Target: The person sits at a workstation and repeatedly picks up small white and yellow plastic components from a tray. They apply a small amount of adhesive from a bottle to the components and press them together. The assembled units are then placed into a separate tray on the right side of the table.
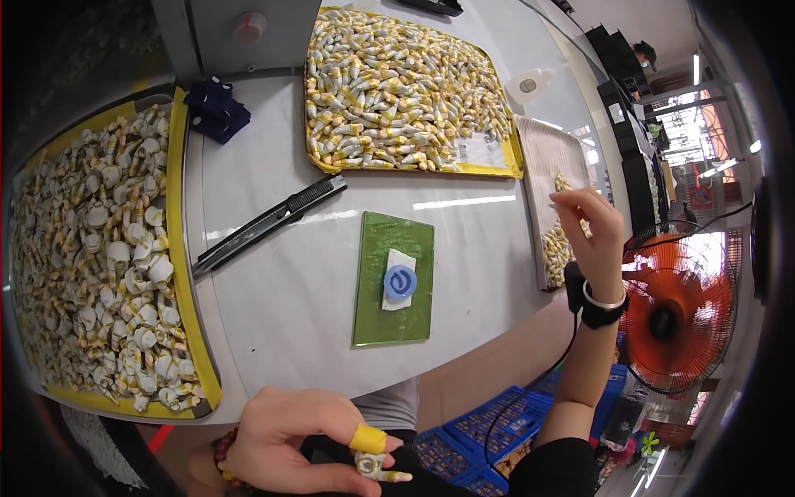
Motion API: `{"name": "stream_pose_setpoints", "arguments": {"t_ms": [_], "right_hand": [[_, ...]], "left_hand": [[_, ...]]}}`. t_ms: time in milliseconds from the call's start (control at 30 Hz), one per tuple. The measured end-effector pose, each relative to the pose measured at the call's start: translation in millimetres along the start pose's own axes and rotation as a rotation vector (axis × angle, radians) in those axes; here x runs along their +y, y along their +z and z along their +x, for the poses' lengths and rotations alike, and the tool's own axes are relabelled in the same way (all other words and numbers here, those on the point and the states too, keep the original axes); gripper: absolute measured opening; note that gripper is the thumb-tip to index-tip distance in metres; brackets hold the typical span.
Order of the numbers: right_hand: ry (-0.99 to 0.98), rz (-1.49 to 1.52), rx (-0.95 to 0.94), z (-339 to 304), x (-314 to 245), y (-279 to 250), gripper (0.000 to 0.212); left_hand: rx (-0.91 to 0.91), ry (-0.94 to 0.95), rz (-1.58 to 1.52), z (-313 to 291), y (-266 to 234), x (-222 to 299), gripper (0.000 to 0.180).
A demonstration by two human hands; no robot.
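Note:
Near the lower edge, my left hand [302, 443] pinches a small white piece [369, 465] with a ring-like opening and a yellow, peach-tipped end. Yellow tape wraps that hand's index finger. My right hand [590, 222] is raised at the right, over a shallow grey tray [571, 157] of small white and yellow pieces [556, 253]. Its fingers are bent together, and what they hold, if anything, cannot be made out. Between the hands lies a green glass-like plate [393, 240], bearing a white pad [401, 258] with a round blue item [401, 283] on top.
A yellow-edged tray [180, 248] of white pieces fills the left; another [414, 172], heaped with cone-shaped pieces, lies at the back. A black utility knife [269, 224], dark blue cloth [217, 109] and white bottle [530, 84] are on the table. An orange fan [679, 306] and blue crates [489, 427] stand right.

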State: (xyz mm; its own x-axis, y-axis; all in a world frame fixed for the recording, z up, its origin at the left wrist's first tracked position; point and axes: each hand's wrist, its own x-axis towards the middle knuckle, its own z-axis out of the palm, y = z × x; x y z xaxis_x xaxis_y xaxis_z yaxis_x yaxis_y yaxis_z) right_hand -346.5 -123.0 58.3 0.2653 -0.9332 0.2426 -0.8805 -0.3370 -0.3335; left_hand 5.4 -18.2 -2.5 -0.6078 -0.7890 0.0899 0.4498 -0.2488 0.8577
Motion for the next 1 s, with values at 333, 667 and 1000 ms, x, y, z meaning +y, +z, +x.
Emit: {"name": "stream_pose_setpoints", "arguments": {"t_ms": [333, 667, 1000], "right_hand": [[-0.306, 0.421, -0.256, -2.3, -96.0, 32.5, 0.027], [-0.509, 0.168, -0.243, 5.9, -102.4, 51.0, 0.030], [-0.562, 0.023, -0.338, 7.3, -106.4, 57.2, 0.022]], "left_hand": [[-0.064, -0.001, -0.025, 4.4, 3.8, 0.1, 0.032], [-0.032, 0.009, -0.185, -8.1, 12.9, -5.5, 0.034], [0.032, 0.104, 0.001, 3.1, 8.2, -1.2, 0.033]]}}
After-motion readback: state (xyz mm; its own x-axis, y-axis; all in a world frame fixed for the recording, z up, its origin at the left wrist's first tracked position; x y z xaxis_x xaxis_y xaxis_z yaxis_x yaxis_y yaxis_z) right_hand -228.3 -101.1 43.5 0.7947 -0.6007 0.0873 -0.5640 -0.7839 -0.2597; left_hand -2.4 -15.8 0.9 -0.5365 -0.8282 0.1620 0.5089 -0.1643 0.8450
